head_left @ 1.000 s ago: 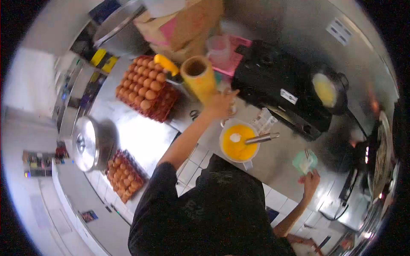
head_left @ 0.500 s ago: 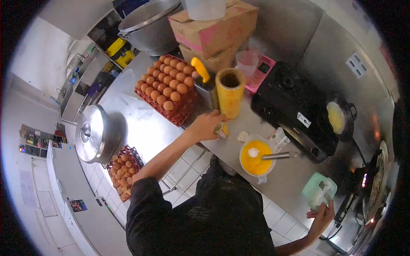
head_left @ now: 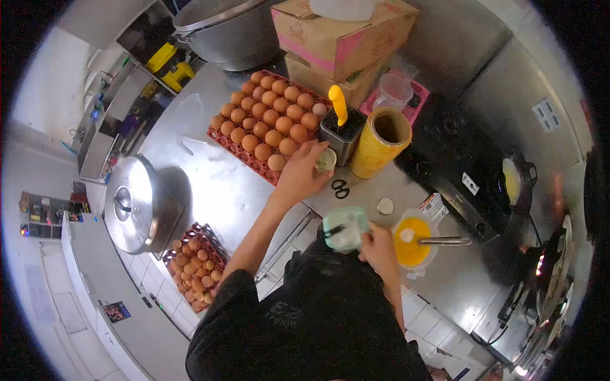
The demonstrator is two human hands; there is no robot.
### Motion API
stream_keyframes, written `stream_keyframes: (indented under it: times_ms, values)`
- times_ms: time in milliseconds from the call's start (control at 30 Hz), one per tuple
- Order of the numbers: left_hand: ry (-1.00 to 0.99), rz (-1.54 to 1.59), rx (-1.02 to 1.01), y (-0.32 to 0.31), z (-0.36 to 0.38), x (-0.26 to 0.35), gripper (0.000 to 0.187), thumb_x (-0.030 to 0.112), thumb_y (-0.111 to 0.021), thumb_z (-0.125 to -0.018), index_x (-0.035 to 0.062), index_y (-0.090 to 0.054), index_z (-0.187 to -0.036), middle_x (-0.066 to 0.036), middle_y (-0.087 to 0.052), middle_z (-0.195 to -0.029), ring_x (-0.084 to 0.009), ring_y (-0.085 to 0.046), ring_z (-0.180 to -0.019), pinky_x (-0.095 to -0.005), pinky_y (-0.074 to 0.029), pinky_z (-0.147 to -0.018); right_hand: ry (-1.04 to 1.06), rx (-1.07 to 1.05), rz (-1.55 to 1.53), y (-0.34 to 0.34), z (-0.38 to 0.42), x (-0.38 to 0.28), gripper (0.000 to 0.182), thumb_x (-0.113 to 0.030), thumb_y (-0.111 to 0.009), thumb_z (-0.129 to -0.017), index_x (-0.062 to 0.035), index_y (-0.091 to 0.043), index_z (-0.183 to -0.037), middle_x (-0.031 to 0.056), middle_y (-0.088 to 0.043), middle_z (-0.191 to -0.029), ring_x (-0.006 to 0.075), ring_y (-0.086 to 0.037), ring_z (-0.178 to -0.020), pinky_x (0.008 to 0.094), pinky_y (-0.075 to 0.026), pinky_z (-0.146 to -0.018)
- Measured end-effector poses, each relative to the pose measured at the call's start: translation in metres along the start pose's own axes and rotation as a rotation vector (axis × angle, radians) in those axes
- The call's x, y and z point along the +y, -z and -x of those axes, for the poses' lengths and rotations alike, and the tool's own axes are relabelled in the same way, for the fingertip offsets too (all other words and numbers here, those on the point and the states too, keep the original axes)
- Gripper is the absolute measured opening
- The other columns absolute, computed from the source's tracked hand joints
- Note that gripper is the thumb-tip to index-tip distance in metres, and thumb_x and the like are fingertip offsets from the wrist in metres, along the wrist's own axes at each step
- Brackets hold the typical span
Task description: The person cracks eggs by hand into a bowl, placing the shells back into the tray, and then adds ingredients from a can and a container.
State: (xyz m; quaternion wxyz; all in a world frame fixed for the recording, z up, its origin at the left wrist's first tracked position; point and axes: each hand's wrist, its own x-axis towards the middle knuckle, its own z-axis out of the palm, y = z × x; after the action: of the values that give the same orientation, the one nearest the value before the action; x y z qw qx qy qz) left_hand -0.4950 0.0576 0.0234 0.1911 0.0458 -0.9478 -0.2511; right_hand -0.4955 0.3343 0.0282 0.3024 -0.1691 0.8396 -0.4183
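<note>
My left hand (head_left: 300, 174) is closed round a small glass jar (head_left: 325, 160) at the corner of the egg tray (head_left: 254, 166), which is full of brown eggs. In my right hand (head_left: 380, 251) is a pale green plastic tub (head_left: 347, 214) with white contents and a dark-handled utensil in it, held near the counter's front edge. Just right of that hand stands a pitcher of beaten egg (head_left: 412, 253), with a white clump on top and a metal-handled utensil (head_left: 448, 241) resting across it. Black-handled scissors (head_left: 340, 188) and a round lid (head_left: 385, 206) lie between.
A knife block (head_left: 343, 130) with a yellow-handled knife and a thick yellow roll (head_left: 380, 146) stand behind my left hand. To the right are a black stove (head_left: 445, 171) and a pan (head_left: 524, 184). Cardboard boxes (head_left: 343, 44), a large pot (head_left: 232, 38) and a lidded pot (head_left: 136, 203) surround the counter.
My right hand has brought the green tub from the far right to the middle. My left hand has shifted the jar towards the egg tray, uncovering the scissors. The view has turned slightly.
</note>
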Motion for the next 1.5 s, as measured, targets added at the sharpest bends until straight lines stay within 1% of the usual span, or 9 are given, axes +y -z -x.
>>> stream_keyframes:
  times_ms: [67,233,400,567,967,1033,1200,1267,1500]
  values:
    - [-0.096,0.117,0.135,0.014,0.017,0.002,0.050,0.022,-0.075,-0.088,0.0077,-0.056,-0.133,-0.018,-0.065,-0.119,-0.0372,-0.070,-0.091,-0.0463,-0.059,-0.078,0.003,-0.023,0.038,-0.043,-0.039,0.026,0.025,-0.011,-0.055,-0.093,0.0074,-0.063,-0.109,0.0228,-0.068,-0.071,0.0285,-0.069,-0.053,0.0426,-0.057,-0.059]
    - [0.460,0.339,0.246,-0.012,0.093,-0.025,0.020,0.007,-0.065,-0.093,0.0053,-0.067,-0.112,-0.014,-0.069,-0.104,-0.0252,-0.070,-0.084,-0.0355,-0.055,-0.071,0.049,0.074,-0.017,-0.142,-0.131,0.099,0.026,-0.012,-0.054,-0.096,0.0106,-0.061,-0.107,0.0208,-0.068,-0.070,0.0264,-0.070,-0.055,0.0396,-0.058,-0.057]
    - [0.610,0.410,0.361,-0.048,0.127,-0.016,0.021,0.007,-0.067,-0.092,0.0043,-0.066,-0.113,-0.011,-0.067,-0.095,-0.0205,-0.067,-0.078,-0.0333,-0.055,-0.068,-0.273,-0.115,-0.646,-0.164,-0.158,0.067,0.040,-0.027,-0.057,-0.104,0.0088,-0.052,-0.121,0.0198,-0.068,-0.098,0.0256,-0.073,-0.079,0.0353,-0.060,-0.057]
    - [0.954,0.487,0.490,-0.116,0.140,-0.063,0.024,0.021,-0.070,-0.093,0.0013,-0.068,-0.108,-0.012,-0.066,-0.088,-0.0221,-0.064,-0.076,-0.0372,-0.052,-0.066,-0.223,-0.215,-0.339,-0.153,-0.139,0.072,0.047,-0.031,-0.056,-0.105,0.0062,-0.048,-0.132,0.0204,-0.068,-0.109,0.0250,-0.073,-0.082,0.0345,-0.061,-0.065]
    - [0.736,0.366,0.335,-0.130,0.109,-0.053,0.029,0.015,-0.067,-0.094,0.0008,-0.070,-0.120,-0.013,-0.072,-0.086,-0.0136,-0.063,-0.059,-0.0284,-0.052,-0.055,-0.150,-0.224,-0.437,-0.082,-0.012,0.132,0.035,-0.031,-0.057,-0.105,-0.0032,-0.062,-0.125,0.0102,-0.075,-0.101,0.0146,-0.070,-0.078,0.0286,-0.055,-0.067]
    - [1.022,0.693,0.209,-0.131,0.087,-0.060,0.038,0.022,-0.070,-0.090,-0.0008,-0.068,-0.121,-0.018,-0.074,-0.104,-0.0297,-0.073,-0.067,-0.0391,-0.055,-0.063,-0.146,-0.224,-0.439,-0.069,-0.001,0.136,0.034,-0.031,-0.056,-0.105,-0.0034,-0.062,-0.125,0.0107,-0.074,-0.102,0.0143,-0.070,-0.080,0.0284,-0.055,-0.068]
    - [0.962,0.559,0.285,-0.153,0.073,-0.072,0.030,0.020,-0.072,-0.086,-0.0013,-0.072,-0.107,-0.018,-0.075,-0.099,-0.0308,-0.075,-0.077,-0.0427,-0.058,-0.071,-0.073,-0.183,-0.420,-0.045,0.028,0.137,0.031,-0.025,-0.057,-0.105,-0.0011,-0.062,-0.124,0.0130,-0.074,-0.104,0.0162,-0.070,-0.083,0.0301,-0.055,-0.074]
    - [0.667,0.047,0.426,-0.161,0.075,-0.074,0.030,0.017,-0.076,-0.080,-0.0013,-0.072,-0.103,-0.018,-0.073,-0.085,-0.0294,-0.071,-0.074,-0.0419,-0.059,-0.071,-0.099,-0.158,-0.430,-0.036,0.043,0.140,0.030,-0.023,-0.057,-0.104,-0.0006,-0.062,-0.124,0.0123,-0.074,-0.103,0.0164,-0.069,-0.083,0.0304,-0.055,-0.075]
    - [0.743,0.168,0.681,-0.167,0.079,-0.064,0.024,0.016,-0.081,-0.073,0.0018,-0.069,-0.088,-0.018,-0.072,-0.085,-0.0359,-0.071,-0.080,-0.0450,-0.055,-0.073,-0.112,-0.110,-0.454,0.023,0.109,0.137,0.027,-0.020,-0.059,-0.103,-0.0017,-0.063,-0.122,0.0101,-0.073,-0.102,0.0127,-0.062,-0.075,0.0280,-0.053,-0.074]
